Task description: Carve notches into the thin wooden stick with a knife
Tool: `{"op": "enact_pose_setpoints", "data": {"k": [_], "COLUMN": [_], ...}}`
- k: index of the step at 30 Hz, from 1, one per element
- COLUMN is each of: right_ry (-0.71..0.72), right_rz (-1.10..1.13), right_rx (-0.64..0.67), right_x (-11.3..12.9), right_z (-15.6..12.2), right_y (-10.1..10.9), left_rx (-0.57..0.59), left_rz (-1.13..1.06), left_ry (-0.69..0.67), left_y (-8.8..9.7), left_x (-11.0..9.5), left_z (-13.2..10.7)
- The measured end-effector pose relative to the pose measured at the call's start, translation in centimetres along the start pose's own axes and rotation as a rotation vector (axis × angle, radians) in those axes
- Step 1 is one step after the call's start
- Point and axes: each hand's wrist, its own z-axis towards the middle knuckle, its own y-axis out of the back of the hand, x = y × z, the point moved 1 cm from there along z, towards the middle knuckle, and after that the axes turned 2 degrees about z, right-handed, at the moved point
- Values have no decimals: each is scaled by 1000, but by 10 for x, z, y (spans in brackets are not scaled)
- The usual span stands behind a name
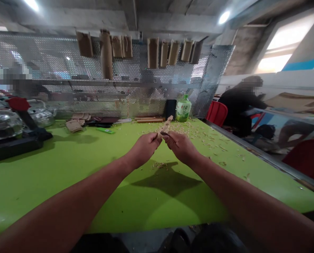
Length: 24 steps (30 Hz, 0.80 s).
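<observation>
Above the middle of the green table, my left hand (pixel 145 149) is closed around the lower end of a small pale carved piece of wood (pixel 167 123). The wood slants up and away from me, with a notched outline. My right hand (pixel 182 146) is closed on a carving knife, its handle hidden in the fingers. The dark knife blade (pixel 164 134) lies against the wood between my two hands. Wood shavings (pixel 160 165) are heaped on the table under my hands, and more shavings (pixel 212 138) are scattered to the right.
Along the back of the green table (pixel 114 200) are a green bottle (pixel 183 109), a dark upright box (pixel 171 109), wooden strips (pixel 150 119), a green cutter (pixel 105 130) and wood pieces (pixel 76 123). Glass kettles (pixel 4 123) stand left. A person (pixel 241 98) sits at the right.
</observation>
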Motion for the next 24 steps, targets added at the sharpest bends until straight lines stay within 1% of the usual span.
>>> {"op": "enact_pose_setpoints", "data": {"k": [3, 7, 16, 21, 24], "right_ry": [-1, -50, -82, -78, -68], "right_rz": [-157, -234, -360, -498, -587], "right_rx": [-42, -89, -84, -98, -77], "right_x": [1, -1, 0, 4, 7], "right_z": [-1, -2, -1, -3, -3], "right_y": [2, 4, 1, 2, 4], "left_rx": [-3, 5, 17, 20, 22], "left_rz": [-38, -65, -101, -149, -187], "left_ry": [27, 49, 59, 89, 127], "left_y": [1, 1, -1, -2, -4], "left_x": [0, -2, -5, -5, -4], "left_z": [-1, -2, -3, -4, -4]}}
